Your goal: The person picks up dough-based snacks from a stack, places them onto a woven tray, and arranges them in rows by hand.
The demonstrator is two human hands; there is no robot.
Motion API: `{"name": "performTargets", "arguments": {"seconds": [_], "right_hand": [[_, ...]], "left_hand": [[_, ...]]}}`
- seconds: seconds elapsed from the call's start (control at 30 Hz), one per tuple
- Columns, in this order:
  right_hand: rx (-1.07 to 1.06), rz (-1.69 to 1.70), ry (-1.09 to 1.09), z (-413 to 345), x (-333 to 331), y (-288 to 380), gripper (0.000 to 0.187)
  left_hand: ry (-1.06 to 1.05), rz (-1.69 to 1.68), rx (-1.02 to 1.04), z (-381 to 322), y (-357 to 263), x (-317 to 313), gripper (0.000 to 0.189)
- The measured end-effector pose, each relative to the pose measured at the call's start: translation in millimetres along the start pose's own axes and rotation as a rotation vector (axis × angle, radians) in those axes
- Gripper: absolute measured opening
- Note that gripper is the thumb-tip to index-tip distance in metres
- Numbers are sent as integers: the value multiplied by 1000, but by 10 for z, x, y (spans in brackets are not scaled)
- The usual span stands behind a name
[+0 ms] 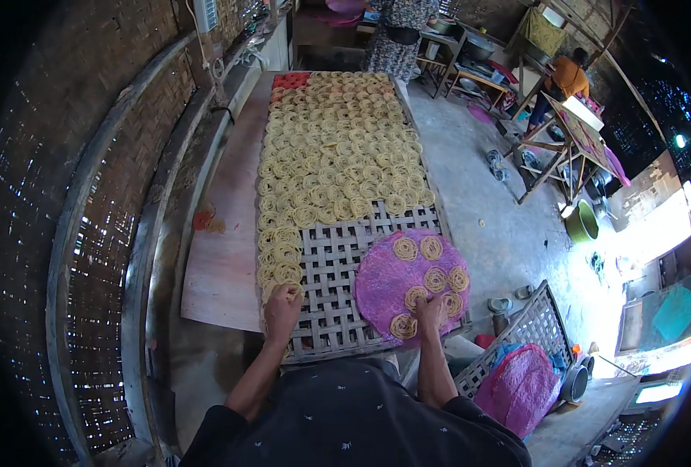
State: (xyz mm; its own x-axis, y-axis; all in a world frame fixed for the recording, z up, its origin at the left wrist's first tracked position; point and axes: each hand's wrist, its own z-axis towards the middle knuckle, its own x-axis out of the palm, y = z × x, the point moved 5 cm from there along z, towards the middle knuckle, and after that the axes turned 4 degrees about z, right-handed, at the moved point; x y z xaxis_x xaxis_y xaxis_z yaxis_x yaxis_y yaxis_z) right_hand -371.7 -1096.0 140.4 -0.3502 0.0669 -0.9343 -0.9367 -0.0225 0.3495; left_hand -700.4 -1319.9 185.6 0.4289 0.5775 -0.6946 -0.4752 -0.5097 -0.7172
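Note:
A woven bamboo rack point(334, 292) lies before me, its far part covered with rows of pale yellow noodle-like coils point(345, 175). Over the near left edge of the rack, my left hand point(283, 309) has its fingertips at a coil in the left column; whether it grips the coil is hidden. A round pink-purple mat point(380, 286) lies on the rack's near right part and bears several tan coils point(436, 279). My right hand point(432, 312) is over this mat, its fingers touching the edge of a coil point(416, 298). Red coils point(290, 80) lie at the rack's far left corner.
A pale board point(223, 268) with a few red and orange coils point(208, 222) lies left of the rack. Another rack point(512, 333) leans at lower right beside a pink mat point(520, 385). One person point(401, 35) stands beyond the far end; another point(568, 79) is at back right.

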Motion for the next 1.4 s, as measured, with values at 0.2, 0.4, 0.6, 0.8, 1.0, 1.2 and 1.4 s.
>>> {"name": "performTargets", "arguments": {"seconds": [0.2,0.4,0.6,0.8,1.0,1.2,1.4], "right_hand": [[27,278,161,-176,-253,614,25],[-408,547,471,-926,-369,1574,21],[-638,756,685,-1293,-102,1842,22],[-100,1028,1193,-1347,570,1814,32],[-216,919,1286,-1531,787,1930,25],[-609,625,891,-1508,683,2177,25],[-776,512,673,-1490,566,2303,24]], "left_hand": [[105,-178,-35,-180,-135,190,25],[652,-932,-560,-404,-118,818,30],[362,-885,-454,-405,121,418,17],[493,-817,-322,-547,130,152,22],[481,-330,-502,-630,409,-5,27],[72,73,-206,-432,277,-271,22],[26,190,-127,-351,346,-227,22]]}}
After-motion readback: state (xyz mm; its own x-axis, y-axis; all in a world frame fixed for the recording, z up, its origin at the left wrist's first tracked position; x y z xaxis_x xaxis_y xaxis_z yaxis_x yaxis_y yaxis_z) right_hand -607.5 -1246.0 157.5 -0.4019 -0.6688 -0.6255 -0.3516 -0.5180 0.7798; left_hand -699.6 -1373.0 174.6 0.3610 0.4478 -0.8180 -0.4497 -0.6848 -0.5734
